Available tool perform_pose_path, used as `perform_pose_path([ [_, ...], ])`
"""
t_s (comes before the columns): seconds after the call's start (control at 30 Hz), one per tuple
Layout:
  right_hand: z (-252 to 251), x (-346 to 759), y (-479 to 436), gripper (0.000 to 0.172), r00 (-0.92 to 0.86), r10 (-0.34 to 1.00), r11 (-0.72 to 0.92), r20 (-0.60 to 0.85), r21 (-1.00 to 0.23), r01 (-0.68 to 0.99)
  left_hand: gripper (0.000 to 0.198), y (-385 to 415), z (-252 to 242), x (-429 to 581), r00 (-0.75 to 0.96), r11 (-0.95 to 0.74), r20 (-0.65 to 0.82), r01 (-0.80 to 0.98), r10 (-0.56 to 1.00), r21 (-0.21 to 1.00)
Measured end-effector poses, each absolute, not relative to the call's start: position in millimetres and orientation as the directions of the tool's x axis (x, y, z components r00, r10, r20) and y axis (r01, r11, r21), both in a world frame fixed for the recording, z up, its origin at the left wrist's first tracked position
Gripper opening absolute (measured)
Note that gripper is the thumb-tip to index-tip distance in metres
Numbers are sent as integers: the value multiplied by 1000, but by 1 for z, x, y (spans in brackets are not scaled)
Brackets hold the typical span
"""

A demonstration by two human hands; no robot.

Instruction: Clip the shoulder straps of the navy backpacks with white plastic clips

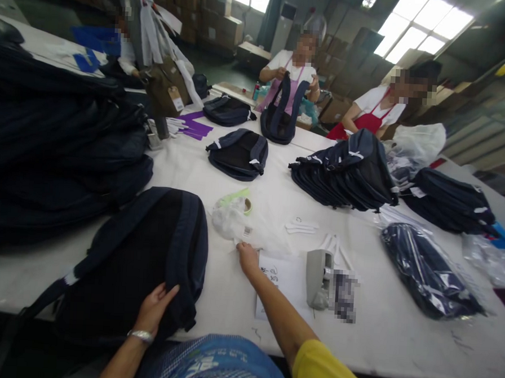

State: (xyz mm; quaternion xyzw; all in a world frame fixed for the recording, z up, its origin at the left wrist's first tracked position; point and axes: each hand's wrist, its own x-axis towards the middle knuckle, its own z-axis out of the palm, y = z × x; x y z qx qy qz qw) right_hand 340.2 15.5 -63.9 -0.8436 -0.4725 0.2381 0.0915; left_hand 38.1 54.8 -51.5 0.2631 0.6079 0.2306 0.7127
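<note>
A dark navy backpack (pixel 134 262) lies at the table's near left, its straps facing up. My left hand (pixel 155 308) grips its lower right side by a shoulder strap, with thumb and fingertips against the fabric. To the right, my right hand (pixel 247 259) is closed on the near edge of a clear plastic bag (pixel 257 226) that lies flat on the table. A roll of pale green tape (pixel 247 205) sits at the bag's far end. Beside my right hand are a sheet of paper with handwriting (pixel 283 286) and a grey tape dispenser (pixel 316 280).
A tall heap of navy backpacks (pixel 59 156) fills the left. Further right stand a stack of backpacks (pixel 346 171) and a plastic-wrapped backpack (pixel 430 271). White strips (pixel 301 226) lie mid-table. Across the table, one person (pixel 294 73) holds up a backpack; others work nearby.
</note>
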Motion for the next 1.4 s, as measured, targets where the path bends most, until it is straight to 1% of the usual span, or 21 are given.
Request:
perform_pose_path([
  [0.13,-64,355,13,28,454,826,-563,-333,-516,646,37,55,-48,39,163,746,-734,-17,659,666],
  [0.3,-50,368,8,9,495,817,-522,-295,-742,420,37,56,-50,38,159,752,-740,-25,654,659],
  [0.33,-47,368,6,11,519,809,-507,-276,-775,378,36,56,-50,38,161,753,-741,-24,652,658],
  [0.37,-44,366,4,17,548,793,-490,-264,-812,317,35,56,-51,38,167,751,-738,-24,654,660],
  [0.4,-42,364,2,24,583,767,-469,-268,-855,223,35,55,-52,37,173,747,-733,-24,658,664],
  [0.47,-38,358,-5,33,638,692,-403,-338,-914,-47,35,55,-54,36,186,739,-723,-29,666,673],
  [0.53,-35,349,-13,37,646,627,-285,-436,-900,-330,35,54,-55,35,214,734,-713,-34,668,678],
  [0.57,-32,344,-16,38,632,619,-232,-466,-878,-419,36,54,-56,35,225,731,-708,-36,670,681],
  [0.6,-29,340,-20,38,609,633,-216,-478,-864,-454,36,54,-57,35,232,728,-703,-38,672,684],
  [0.7,-11,330,-23,36,548,703,-231,-454,-874,-427,37,54,-59,34,228,723,-698,-36,678,690],
  [0.73,-3,330,-21,36,556,716,-212,-423,-890,-404,37,55,-59,34,231,723,-699,-34,677,690],
  [0.8,13,334,-11,34,624,709,-117,-330,-927,-357,36,55,-60,34,233,722,-697,-33,678,691],
  [0.83,20,338,-5,33,648,703,-96,-294,-941,-324,35,55,-60,34,232,718,-693,-34,682,695],
  [0.87,25,341,2,33,660,698,-110,-278,-952,-285,35,55,-60,34,229,714,-690,-34,686,699],
  [0.93,30,348,15,31,656,693,-168,-298,-952,-255,35,55,-59,34,229,710,-686,-32,690,703],
  [0.97,30,350,19,29,660,686,-168,-306,-949,-266,35,54,-59,34,236,710,-685,-32,689,703],
  [1.07,21,346,22,24,638,688,-117,-344,-921,-371,37,54,-59,34,249,712,-682,-48,688,700],
  [1.2,-2,323,15,18,492,725,-211,-481,-836,-506,38,54,-60,34,239,710,-679,-73,694,701],
  [1.27,-17,308,13,17,472,715,-221,-515,-808,-547,39,54,-61,34,248,704,-669,-85,700,705],
  [1.33,-33,293,10,16,492,689,-225,-533,-802,-553,40,54,-61,33,266,695,-654,-95,708,713],
  [1.4,-46,283,5,18,521,656,-322,-546,-827,-461,41,54,-60,33,270,688,-646,-100,714,719],
])
